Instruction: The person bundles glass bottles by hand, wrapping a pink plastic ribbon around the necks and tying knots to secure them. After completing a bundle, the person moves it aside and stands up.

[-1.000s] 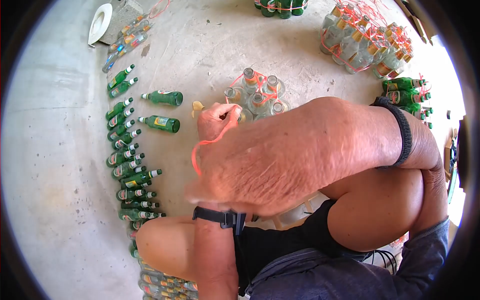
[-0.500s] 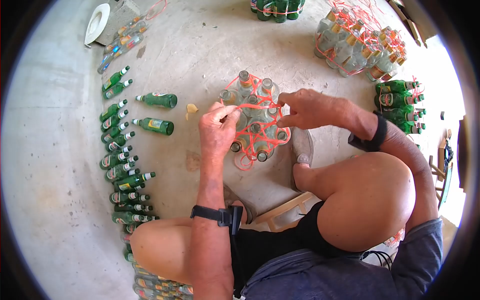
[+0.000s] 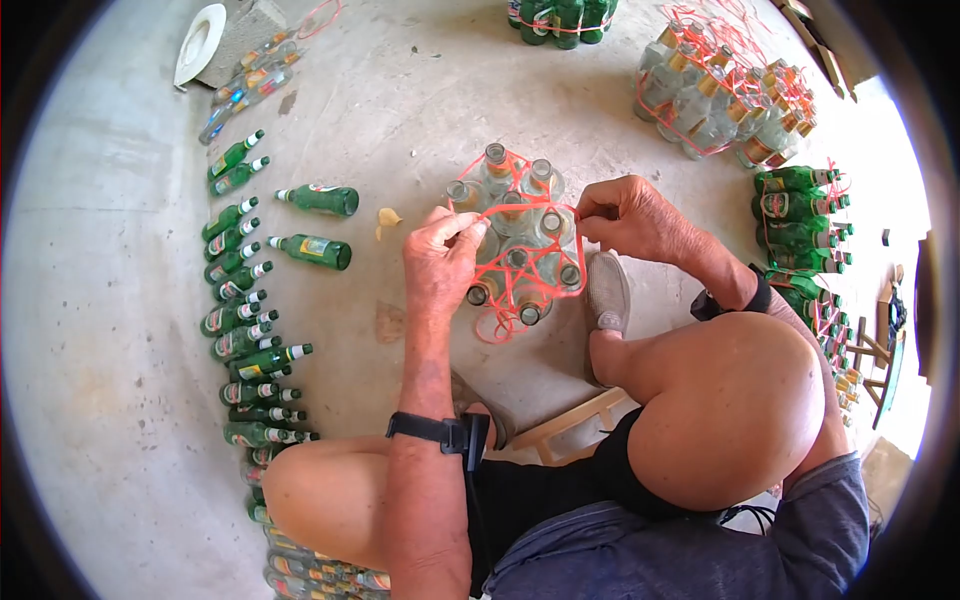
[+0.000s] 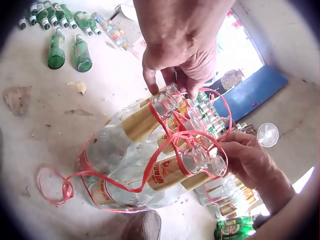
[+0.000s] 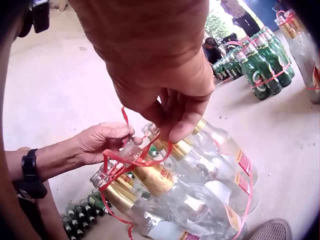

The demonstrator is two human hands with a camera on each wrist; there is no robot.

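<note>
Several clear glass bottles [image 3: 497,176] stood upright in a tight cluster on the concrete floor [image 3: 400,110], well in from its left edge, where green bottles [image 3: 238,285] lay in a row. Red string [image 3: 530,205] ran around and between the necks, with a loose loop trailing on the side near the person. Left hand [image 3: 438,262]: thumb and forefinger pinched the string. Right hand [image 3: 638,222]: thumb and fingertips pinched it too, just beside the cluster; the fingers behind were curled. We took the step in hand to be drawing the string across the tops. The next move, we judged, called for even tension and a sure pinch, lest a strand slip off a rim. We noted gold wraps [image 4: 140,124] below the open mouths, red-and-white labels lower down, and see-through bodies, one beside another
</note>
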